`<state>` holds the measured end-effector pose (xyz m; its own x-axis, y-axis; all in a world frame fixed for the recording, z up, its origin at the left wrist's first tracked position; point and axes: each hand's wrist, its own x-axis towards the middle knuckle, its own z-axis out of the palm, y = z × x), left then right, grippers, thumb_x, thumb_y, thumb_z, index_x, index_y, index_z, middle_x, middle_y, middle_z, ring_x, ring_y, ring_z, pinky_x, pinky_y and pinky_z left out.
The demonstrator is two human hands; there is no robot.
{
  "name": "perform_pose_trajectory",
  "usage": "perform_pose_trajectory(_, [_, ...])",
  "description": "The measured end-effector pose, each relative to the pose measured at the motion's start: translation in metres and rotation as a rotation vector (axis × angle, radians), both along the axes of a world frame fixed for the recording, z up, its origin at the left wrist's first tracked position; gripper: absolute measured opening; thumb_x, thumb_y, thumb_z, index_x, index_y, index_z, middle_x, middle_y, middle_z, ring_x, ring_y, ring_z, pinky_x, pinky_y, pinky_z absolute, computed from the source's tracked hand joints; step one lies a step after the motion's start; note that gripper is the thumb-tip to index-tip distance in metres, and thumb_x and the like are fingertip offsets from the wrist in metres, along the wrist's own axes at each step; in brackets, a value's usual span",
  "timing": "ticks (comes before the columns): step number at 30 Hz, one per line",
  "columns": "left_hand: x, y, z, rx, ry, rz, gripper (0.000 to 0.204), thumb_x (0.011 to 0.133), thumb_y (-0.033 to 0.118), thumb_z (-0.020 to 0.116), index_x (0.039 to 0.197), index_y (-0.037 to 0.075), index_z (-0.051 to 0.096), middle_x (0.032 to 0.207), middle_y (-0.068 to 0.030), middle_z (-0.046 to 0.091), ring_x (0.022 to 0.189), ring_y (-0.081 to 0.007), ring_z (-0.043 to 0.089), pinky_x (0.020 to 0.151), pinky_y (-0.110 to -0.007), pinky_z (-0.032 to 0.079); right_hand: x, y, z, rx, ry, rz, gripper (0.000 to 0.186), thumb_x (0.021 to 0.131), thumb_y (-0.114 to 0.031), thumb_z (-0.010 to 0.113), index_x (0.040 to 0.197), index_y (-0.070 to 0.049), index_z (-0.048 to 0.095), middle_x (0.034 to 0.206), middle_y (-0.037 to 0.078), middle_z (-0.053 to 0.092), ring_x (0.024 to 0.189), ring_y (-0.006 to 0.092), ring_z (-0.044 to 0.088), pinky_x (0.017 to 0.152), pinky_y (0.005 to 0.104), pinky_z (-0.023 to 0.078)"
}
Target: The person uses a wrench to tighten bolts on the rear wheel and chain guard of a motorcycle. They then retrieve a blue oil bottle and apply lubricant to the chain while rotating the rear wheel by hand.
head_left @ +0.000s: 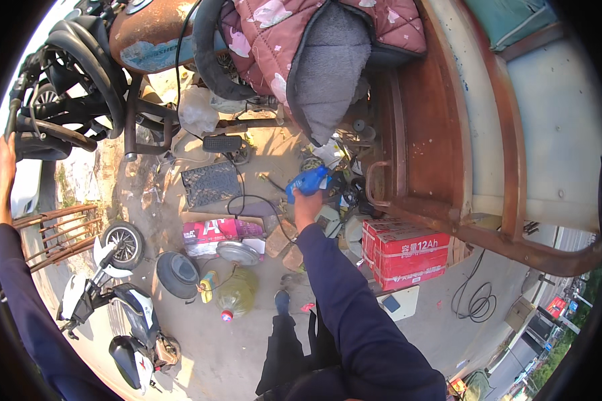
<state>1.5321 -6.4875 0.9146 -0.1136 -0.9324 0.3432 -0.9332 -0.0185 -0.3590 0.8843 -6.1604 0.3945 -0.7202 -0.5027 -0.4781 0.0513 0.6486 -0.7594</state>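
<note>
At the far left edge, my left hand point(5, 164) is closed round the lower end of a black handlebar point(13, 113) on a vehicle with black curved tubes. My right hand point(307, 206) reaches out in the middle and grips a bright blue, rounded handheld thing point(306, 181). Its narrower end points up and to the right, and I cannot make out its exact kind. Just beyond it lies a jumble of dark small parts beside a rusty brown metal frame point(428, 120). A quilted pink cover with grey lining point(331, 67) hangs above.
Red boxes point(406, 254) stand to the right, by a coiled black cable point(478, 304). Left of my legs are a grey basin point(177, 274), a yellowish plastic bottle point(236, 294) and a white-black scooter point(134, 307). A black mat point(211, 185) and a purple-pink carton point(211, 230) lie ahead.
</note>
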Motion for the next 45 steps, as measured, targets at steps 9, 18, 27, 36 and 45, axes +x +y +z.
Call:
perform_pose_trajectory(9, [-0.042,0.055,-0.099,-0.314,0.203,-0.266,0.065,0.106,0.029,0.055,0.160,0.006,0.028,0.156,-0.0371,0.032,0.147,-0.0486,0.032,0.118,-0.048,0.035,-0.052,0.344,0.186,-0.059,0.147,0.366,0.067,0.075,-0.030,0.085,0.131,-0.004,0.058,0.116,0.023,0.068,0.108,0.0413,0.067,0.091,0.0457,0.053])
perform_pose_trajectory(18, [-0.356,0.622,-0.386,1.210,0.303,-0.689,0.029,0.096,0.036,0.059,0.098,0.011,0.075,0.095,-0.0194,0.074,0.093,-0.0425,0.071,0.082,-0.054,0.055,-0.042,0.662,0.335,-0.107,0.304,-0.230,0.080,0.077,-0.039,0.085,0.139,-0.002,0.051,0.123,0.023,0.067,0.110,0.0378,0.068,0.095,0.0438,0.054])
perform_pose_trajectory(27, [-0.452,0.872,-0.391,1.492,0.300,-0.908,0.041,0.092,0.044,0.066,0.095,0.004,0.072,0.084,-0.0168,0.075,0.079,-0.0363,0.074,0.076,-0.048,0.056,0.086,0.848,0.305,-0.578,-0.189,-0.769,0.078,0.083,-0.033,0.085,0.142,0.002,0.047,0.128,0.014,0.065,0.115,0.0236,0.063,0.100,0.0390,0.050])
perform_pose_trajectory(36, [-0.605,1.010,-0.383,1.321,0.125,-1.036,0.017,0.096,0.012,0.057,0.102,0.000,0.068,0.085,-0.0159,0.075,0.075,-0.0272,0.074,0.067,-0.043,0.060,0.119,1.143,0.326,-0.811,-0.126,-0.964,0.085,0.087,-0.030,0.082,0.152,0.001,0.037,0.141,0.017,0.057,0.128,0.0254,0.056,0.107,0.0403,0.047])
perform_pose_trajectory(45, [-0.710,1.302,-0.382,1.499,-0.494,-0.974,0.051,0.102,0.042,0.054,0.083,-0.001,0.072,0.085,-0.0162,0.075,0.063,-0.0242,0.073,0.054,-0.036,0.061,0.156,1.435,0.394,-0.774,0.337,-1.519,0.077,0.084,-0.035,0.085,0.140,0.002,0.048,0.127,0.016,0.063,0.115,0.0243,0.063,0.098,0.0394,0.053])
